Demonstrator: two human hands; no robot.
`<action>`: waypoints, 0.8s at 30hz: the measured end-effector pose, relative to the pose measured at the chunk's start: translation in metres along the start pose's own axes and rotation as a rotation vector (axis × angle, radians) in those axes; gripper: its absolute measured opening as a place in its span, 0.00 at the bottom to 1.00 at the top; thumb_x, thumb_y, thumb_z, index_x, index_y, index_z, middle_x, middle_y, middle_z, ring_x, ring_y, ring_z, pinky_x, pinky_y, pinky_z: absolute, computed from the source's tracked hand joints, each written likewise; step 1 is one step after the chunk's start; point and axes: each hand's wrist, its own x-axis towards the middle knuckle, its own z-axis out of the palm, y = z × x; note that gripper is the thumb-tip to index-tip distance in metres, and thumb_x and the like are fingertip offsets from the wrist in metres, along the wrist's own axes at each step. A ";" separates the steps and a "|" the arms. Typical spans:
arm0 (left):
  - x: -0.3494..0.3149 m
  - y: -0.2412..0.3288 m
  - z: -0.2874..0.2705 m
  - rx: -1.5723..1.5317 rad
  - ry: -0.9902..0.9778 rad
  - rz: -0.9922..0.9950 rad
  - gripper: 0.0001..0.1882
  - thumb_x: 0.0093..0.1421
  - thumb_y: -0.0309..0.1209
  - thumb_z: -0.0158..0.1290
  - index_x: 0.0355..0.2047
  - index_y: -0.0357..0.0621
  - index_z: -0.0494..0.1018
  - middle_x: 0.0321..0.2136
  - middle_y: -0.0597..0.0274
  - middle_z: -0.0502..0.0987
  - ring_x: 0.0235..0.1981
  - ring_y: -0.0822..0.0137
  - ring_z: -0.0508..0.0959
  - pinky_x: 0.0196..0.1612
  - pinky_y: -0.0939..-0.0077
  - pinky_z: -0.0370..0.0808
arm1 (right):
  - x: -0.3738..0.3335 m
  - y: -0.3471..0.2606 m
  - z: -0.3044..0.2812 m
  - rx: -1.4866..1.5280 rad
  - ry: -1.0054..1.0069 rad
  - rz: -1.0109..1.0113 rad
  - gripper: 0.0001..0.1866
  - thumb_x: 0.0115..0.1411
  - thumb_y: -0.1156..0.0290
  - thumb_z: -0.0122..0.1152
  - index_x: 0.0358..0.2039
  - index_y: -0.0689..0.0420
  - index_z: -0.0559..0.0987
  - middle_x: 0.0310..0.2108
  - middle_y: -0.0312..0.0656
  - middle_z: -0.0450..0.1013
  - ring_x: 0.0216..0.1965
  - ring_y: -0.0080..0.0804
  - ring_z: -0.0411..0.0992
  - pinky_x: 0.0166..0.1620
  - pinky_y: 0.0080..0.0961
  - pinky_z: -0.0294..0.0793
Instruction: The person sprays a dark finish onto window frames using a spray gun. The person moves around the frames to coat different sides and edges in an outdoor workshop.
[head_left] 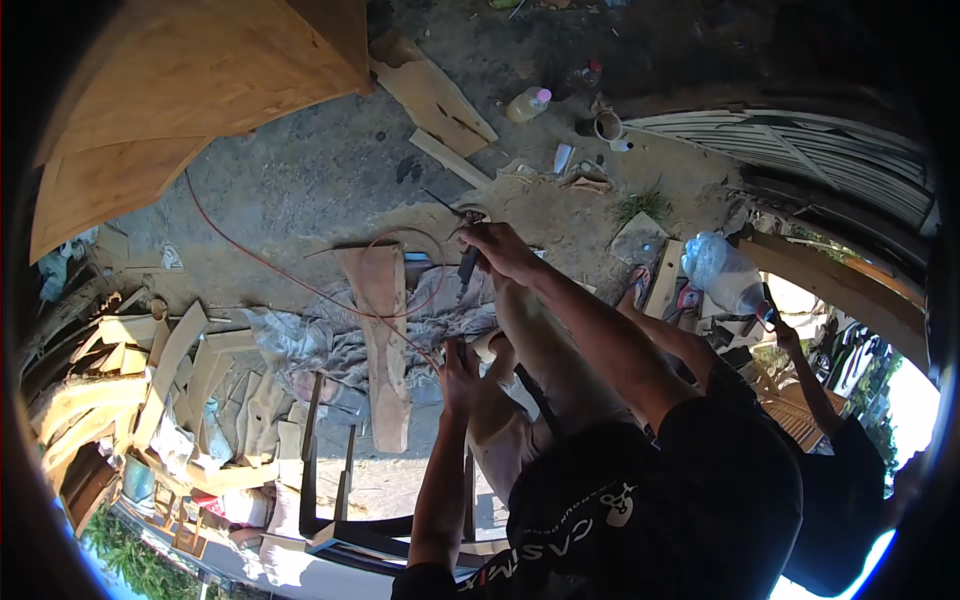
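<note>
Dark hand tool [467,264] at ctr of the frame, held in the R hand [490,250], fingers clenched round it. L hand [459,378], just below ctr, is at the near end of a thin red hose [290,277]; its fingers look curled, but can't tell what they grasp. Hose runs from upper left, looping over a wooden plank [386,385] by crumpled gray cloth [432,325]. Pink-capped bottle [526,105], upper ctr; co-worker w/ dark shirt [840,490], lower right.
</note>
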 end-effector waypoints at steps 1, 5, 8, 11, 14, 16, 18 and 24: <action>0.018 -0.002 0.004 0.023 -0.001 -0.021 0.08 0.68 0.30 0.49 0.44 0.41 0.65 0.24 0.48 0.74 0.26 0.43 0.79 0.27 0.56 0.72 | 0.042 0.010 -0.020 -0.089 0.054 -0.007 0.17 0.66 0.57 0.57 0.33 0.61 0.79 0.23 0.39 0.76 0.17 0.23 0.73 0.20 0.25 0.71; 0.072 -0.016 0.011 0.027 -0.013 -0.072 0.07 0.68 0.27 0.48 0.44 0.41 0.65 0.27 0.48 0.74 0.25 0.52 0.76 0.28 0.62 0.72 | 0.190 0.074 -0.070 -0.223 0.240 -0.061 0.16 0.64 0.58 0.59 0.34 0.61 0.78 0.29 0.46 0.78 0.23 0.34 0.79 0.29 0.32 0.79; 0.119 -0.021 0.040 -0.053 -0.054 -0.098 0.07 0.68 0.26 0.49 0.45 0.41 0.65 0.27 0.49 0.73 0.24 0.59 0.74 0.29 0.65 0.71 | 0.282 0.136 -0.122 -0.517 0.300 -0.131 0.15 0.63 0.60 0.59 0.35 0.61 0.78 0.30 0.46 0.79 0.23 0.37 0.79 0.30 0.32 0.79; 0.135 -0.037 0.051 -0.047 -0.012 -0.124 0.07 0.67 0.25 0.50 0.43 0.39 0.66 0.29 0.52 0.73 0.25 0.64 0.73 0.30 0.66 0.71 | 0.340 0.146 -0.096 -0.560 0.531 -0.099 0.14 0.63 0.60 0.59 0.36 0.60 0.78 0.33 0.47 0.79 0.27 0.40 0.80 0.34 0.35 0.80; 0.127 -0.060 0.055 0.036 0.018 -0.141 0.06 0.67 0.25 0.51 0.42 0.39 0.66 0.29 0.52 0.74 0.26 0.65 0.73 0.31 0.69 0.72 | 0.394 0.137 -0.067 -0.231 0.372 0.156 0.15 0.59 0.60 0.67 0.34 0.61 0.79 0.29 0.46 0.78 0.25 0.29 0.78 0.27 0.31 0.79; 0.121 -0.062 0.055 0.051 -0.010 -0.262 0.07 0.67 0.27 0.52 0.41 0.39 0.67 0.26 0.52 0.74 0.25 0.64 0.73 0.31 0.69 0.71 | 0.415 0.142 -0.061 -0.045 0.346 0.154 0.15 0.58 0.60 0.67 0.34 0.61 0.79 0.28 0.45 0.78 0.25 0.29 0.78 0.27 0.30 0.79; 0.139 -0.058 0.072 0.021 -0.111 -0.308 0.08 0.66 0.28 0.53 0.40 0.39 0.67 0.25 0.53 0.74 0.25 0.64 0.73 0.30 0.69 0.71 | 0.435 0.159 -0.122 -0.149 0.375 -0.014 0.17 0.58 0.61 0.68 0.37 0.62 0.79 0.28 0.45 0.79 0.24 0.29 0.78 0.27 0.28 0.79; 0.113 -0.047 0.021 0.231 -0.035 -0.275 0.08 0.67 0.30 0.53 0.38 0.38 0.68 0.22 0.52 0.73 0.21 0.62 0.68 0.27 0.64 0.68 | 0.311 0.192 -0.077 -0.411 0.376 0.178 0.24 0.56 0.57 0.66 0.46 0.63 0.80 0.41 0.57 0.79 0.44 0.53 0.78 0.50 0.41 0.75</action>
